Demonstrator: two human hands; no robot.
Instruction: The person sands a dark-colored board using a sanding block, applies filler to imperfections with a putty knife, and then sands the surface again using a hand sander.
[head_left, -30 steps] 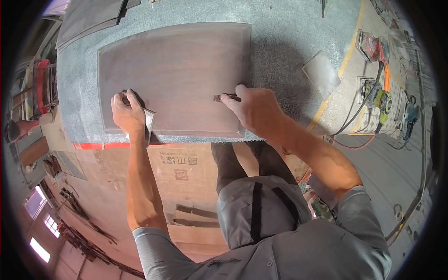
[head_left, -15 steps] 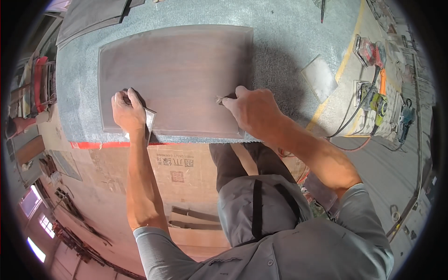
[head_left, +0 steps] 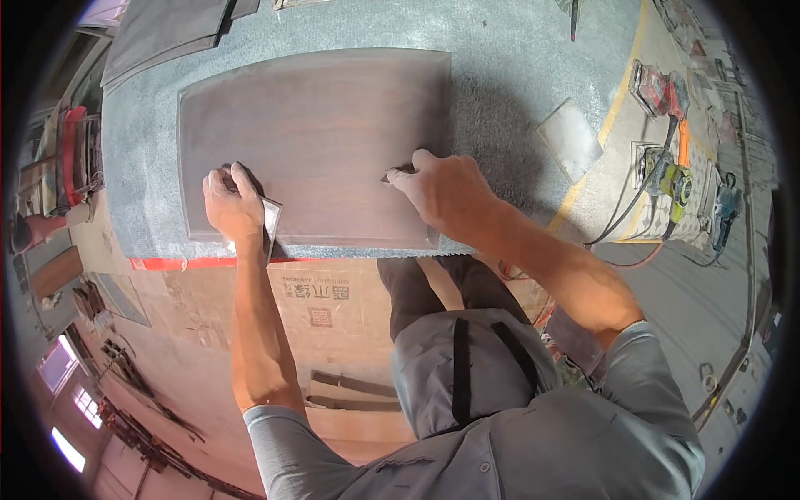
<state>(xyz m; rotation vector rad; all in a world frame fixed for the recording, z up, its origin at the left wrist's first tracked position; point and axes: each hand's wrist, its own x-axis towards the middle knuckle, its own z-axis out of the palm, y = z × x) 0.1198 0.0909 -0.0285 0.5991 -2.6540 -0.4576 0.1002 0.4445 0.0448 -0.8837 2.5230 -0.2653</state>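
A flat brown wooden panel (head_left: 317, 133) with a slightly bowed far edge lies on the blue-grey carpeted bench top (head_left: 517, 75). At its near left, my left hand (head_left: 233, 204) rests with curled fingers. A white-faced sheet (head_left: 271, 218) sticks out from under that palm by the wrist; its other part is hidden. Over the panel's right side, my right hand (head_left: 446, 190) is closed in a pinch. Between thumb and fingertips shows a small dark piece (head_left: 390, 176), too small to name.
Another white sheet (head_left: 569, 140) lies right of the panel. Dark panels (head_left: 162, 37) are at the far left. A red sander (head_left: 662, 90) and a green sander (head_left: 673, 185) with cords lie at the right edge. Cardboard (head_left: 325, 333) is below the bench.
My right hand has shifted slightly up and left over the panel, its fingers still pinched. My left hand keeps its place on the panel; the whole view has moved a little.
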